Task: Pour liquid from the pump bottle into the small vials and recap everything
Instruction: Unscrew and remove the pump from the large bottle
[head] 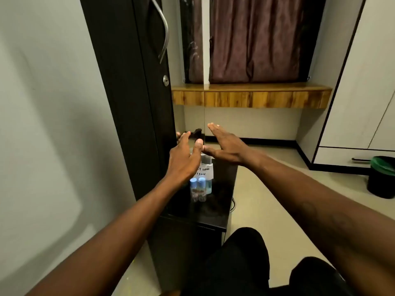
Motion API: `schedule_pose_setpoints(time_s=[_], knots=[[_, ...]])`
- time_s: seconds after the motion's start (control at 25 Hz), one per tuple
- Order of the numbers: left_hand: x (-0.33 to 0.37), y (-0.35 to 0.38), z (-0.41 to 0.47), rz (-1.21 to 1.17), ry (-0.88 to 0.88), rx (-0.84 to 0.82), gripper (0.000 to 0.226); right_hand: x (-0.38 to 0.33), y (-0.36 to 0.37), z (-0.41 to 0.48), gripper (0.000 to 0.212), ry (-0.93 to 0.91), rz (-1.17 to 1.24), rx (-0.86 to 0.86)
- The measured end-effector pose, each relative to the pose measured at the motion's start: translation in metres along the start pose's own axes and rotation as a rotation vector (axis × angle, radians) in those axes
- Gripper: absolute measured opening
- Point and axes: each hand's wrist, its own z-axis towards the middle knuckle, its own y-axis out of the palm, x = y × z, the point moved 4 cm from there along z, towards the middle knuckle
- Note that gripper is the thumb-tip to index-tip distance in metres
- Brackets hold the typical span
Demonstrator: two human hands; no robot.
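2 small vials (193, 189) with blue caps stand side by side on the black tabletop (215, 212), just nearer to me than my left hand (183, 161), beside its wrist. Right behind them stands the pump bottle (205, 170), its white handwritten label showing between my 2 hands and its black pump head (197, 132) poking up past my left thumb. My left hand hovers over the bottle with fingers spread and loose, gripping nothing; I cannot tell whether the fingertips touch the pump. My right hand (226, 146) is flat, fingers straight and together, empty, just right of the bottle's top. Left of my left hand stands a dark cabinet door (128, 103).
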Motion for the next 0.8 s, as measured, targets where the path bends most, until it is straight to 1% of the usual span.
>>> schedule_pose_setpoints(time_s=[0.24,0.44,0.48,0.52,0.6,0.68,0.76,0.8], knots=[[-0.017,0.011,-0.007,-0.080,-0.125,-0.047,0.063,-0.009,0.037,0.008,0.090,0.028,0.060,-0.103],[-0.024,0.018,-0.001,-0.120,-0.150,-0.063,0.061,-0.004,0.049,0.016,0.097,0.100,0.184,-0.088],[-0.027,0.020,-0.001,-0.132,-0.158,-0.074,0.061,-0.002,0.052,0.018,0.094,0.106,0.188,-0.089],[-0.028,0.022,-0.001,-0.143,-0.160,-0.080,0.061,0.001,0.056,0.021,0.085,0.113,0.193,-0.080],[-0.028,0.023,-0.002,-0.152,-0.154,-0.085,0.061,0.004,0.058,0.025,0.060,0.141,0.217,-0.072],[-0.027,0.023,-0.001,-0.158,-0.145,-0.076,0.059,0.008,0.056,0.031,0.044,0.157,0.247,-0.056],[-0.027,0.024,0.002,-0.162,-0.147,-0.069,0.059,0.009,0.052,0.035,0.039,0.151,0.271,-0.040],[-0.028,0.025,0.004,-0.156,-0.143,-0.070,0.059,0.009,0.051,0.036,0.042,0.141,0.287,-0.039]])
